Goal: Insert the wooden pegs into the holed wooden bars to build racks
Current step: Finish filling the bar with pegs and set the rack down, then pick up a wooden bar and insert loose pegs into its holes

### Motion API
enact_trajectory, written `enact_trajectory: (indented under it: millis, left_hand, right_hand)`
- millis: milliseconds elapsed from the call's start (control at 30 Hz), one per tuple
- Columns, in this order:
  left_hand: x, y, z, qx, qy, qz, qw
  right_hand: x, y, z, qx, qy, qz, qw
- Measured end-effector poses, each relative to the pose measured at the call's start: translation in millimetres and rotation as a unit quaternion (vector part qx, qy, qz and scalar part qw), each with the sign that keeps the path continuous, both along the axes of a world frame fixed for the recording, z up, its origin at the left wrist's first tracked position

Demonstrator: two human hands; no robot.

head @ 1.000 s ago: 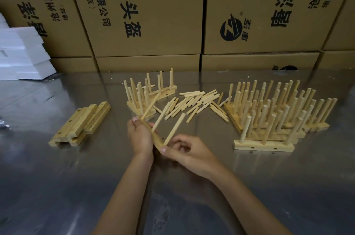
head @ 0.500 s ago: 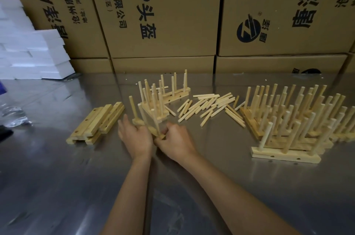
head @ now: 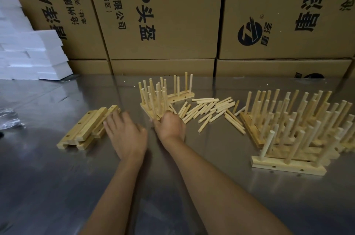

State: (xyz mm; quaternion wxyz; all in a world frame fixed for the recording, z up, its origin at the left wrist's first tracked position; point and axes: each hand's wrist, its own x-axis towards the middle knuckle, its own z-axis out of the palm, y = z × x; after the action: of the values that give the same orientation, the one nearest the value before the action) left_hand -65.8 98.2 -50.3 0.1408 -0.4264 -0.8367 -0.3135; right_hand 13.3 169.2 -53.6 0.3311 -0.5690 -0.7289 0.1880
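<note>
My left hand is open, its fingers spread, the tips touching the right side of a stack of bare holed wooden bars on the steel table. My right hand has its fingers curled on the near end of a pegged rack, which stands upright in a small cluster; how firmly it grips is hidden. Another rack stands just behind. Loose wooden pegs lie in a pile to the right of my right hand.
Several pegged racks crowd the table's right side, one standing nearest the front. Cardboard boxes wall off the back. White foam blocks are stacked at the far left, with clear plastic wrap below them.
The rack held in both hands was set down upright by the cluster. My left hand then let go and moved left onto the stack of bare bars. The view shifted left.
</note>
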Motion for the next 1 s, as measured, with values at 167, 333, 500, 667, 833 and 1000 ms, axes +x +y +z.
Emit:
enact_trajectory:
  millis: [167, 333, 500, 667, 833, 1000]
  left_hand:
    - [-32.4, 13.8, 7.3, -0.125, 0.087, 0.06, 0.986]
    - [-72.9, 13.0, 13.7, -0.189, 0.026, 0.129, 0.973]
    - [-68.6, -2.3, 12.0, -0.171, 0.071, 0.081, 0.979]
    - [-40.9, -19.3, 22.7, -0.145, 0.087, 0.042, 0.985]
    - [8.2, -34.0, 26.6, -0.11, 0.086, -0.073, 0.988]
    - [49.8, -21.5, 32.3, -0.022, -0.179, -0.164, 0.97]
  right_hand:
    - [16.6, -4.3, -1.3, -0.084, 0.136, 0.055, 0.986]
    - [36.6, -14.0, -4.1, -0.116, 0.238, 0.105, 0.959]
    - [46.9, -26.0, -2.2, 0.075, 0.18, -0.014, 0.981]
    - [73.2, -9.4, -7.9, 0.038, -0.144, 0.06, 0.987]
    - [73.4, -22.2, -11.1, 0.083, -0.168, 0.04, 0.981]
    - [93.9, -43.0, -9.6, 0.139, -0.17, 0.009, 0.976]
